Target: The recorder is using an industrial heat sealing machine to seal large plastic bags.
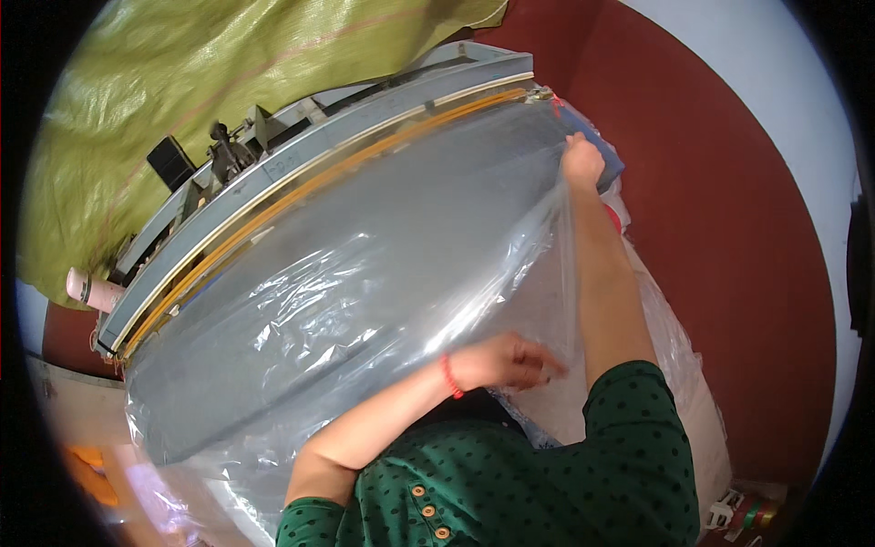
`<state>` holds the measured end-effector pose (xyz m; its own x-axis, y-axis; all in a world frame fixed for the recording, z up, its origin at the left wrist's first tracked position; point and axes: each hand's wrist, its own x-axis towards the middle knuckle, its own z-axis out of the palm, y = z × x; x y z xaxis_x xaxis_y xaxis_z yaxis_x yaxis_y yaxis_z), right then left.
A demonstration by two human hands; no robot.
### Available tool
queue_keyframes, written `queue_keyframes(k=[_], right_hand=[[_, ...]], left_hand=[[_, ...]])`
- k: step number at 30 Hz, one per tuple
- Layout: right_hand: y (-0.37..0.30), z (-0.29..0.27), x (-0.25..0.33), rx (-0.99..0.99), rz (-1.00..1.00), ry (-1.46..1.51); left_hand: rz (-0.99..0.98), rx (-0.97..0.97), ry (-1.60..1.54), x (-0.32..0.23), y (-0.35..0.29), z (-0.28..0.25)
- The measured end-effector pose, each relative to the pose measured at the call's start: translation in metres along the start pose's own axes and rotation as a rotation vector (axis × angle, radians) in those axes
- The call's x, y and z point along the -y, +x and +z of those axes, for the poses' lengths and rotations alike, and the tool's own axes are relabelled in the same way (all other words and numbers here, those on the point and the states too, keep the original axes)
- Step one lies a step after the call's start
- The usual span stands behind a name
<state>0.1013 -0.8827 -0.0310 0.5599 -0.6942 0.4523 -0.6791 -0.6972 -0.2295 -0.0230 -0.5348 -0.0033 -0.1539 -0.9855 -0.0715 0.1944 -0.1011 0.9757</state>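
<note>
A large sheet of clear plastic film (410,246) lies spread over a grey surface in front of me, wrinkled and shiny. My right hand (583,162) is stretched far out to the sheet's far right corner, its fingers closed on the film's edge. Near my body, my left hand (510,360) hovers over the near right part of the film, fingers loosely apart and slightly blurred, with nothing seen in them. A red bead bracelet (451,376) circles the left wrist.
Along the far side runs a long grey metal frame (328,132) with an orange strip (365,155). Behind it stand a black box (170,163) and a clamp-like metal part (228,150). A pink bottle (94,290) stands at its left end. A yellow-green woven sheet (210,73) hangs behind.
</note>
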Motion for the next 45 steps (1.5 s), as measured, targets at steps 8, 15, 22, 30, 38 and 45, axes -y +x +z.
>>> queue_keyframes(k=[8,15,22,30,38,45], right_hand=[[-0.004,-0.008,0.009,-0.057,-0.004,-0.011],[-0.008,-0.001,0.011,-0.038,0.014,-0.033],[0.002,-0.009,-0.007,0.046,0.029,0.003],[-0.006,-0.008,0.011,0.024,-0.042,-0.031],[-0.003,-0.003,0.001,-0.001,-0.051,-0.086],[0.003,0.006,-0.008,0.004,-0.117,-0.084]], left_hand=[[0.465,-0.474,-0.288,0.024,-0.015,0.012],[0.38,0.023,-0.134,-0.024,-0.07,0.026],[1.651,-0.271,-0.279,-0.099,-0.263,0.055],[0.191,-0.684,0.449,0.06,-0.197,0.06],[0.041,-1.449,0.315,-0.07,-0.364,0.089],[-0.753,-1.772,0.814,-0.128,-0.447,0.148]])
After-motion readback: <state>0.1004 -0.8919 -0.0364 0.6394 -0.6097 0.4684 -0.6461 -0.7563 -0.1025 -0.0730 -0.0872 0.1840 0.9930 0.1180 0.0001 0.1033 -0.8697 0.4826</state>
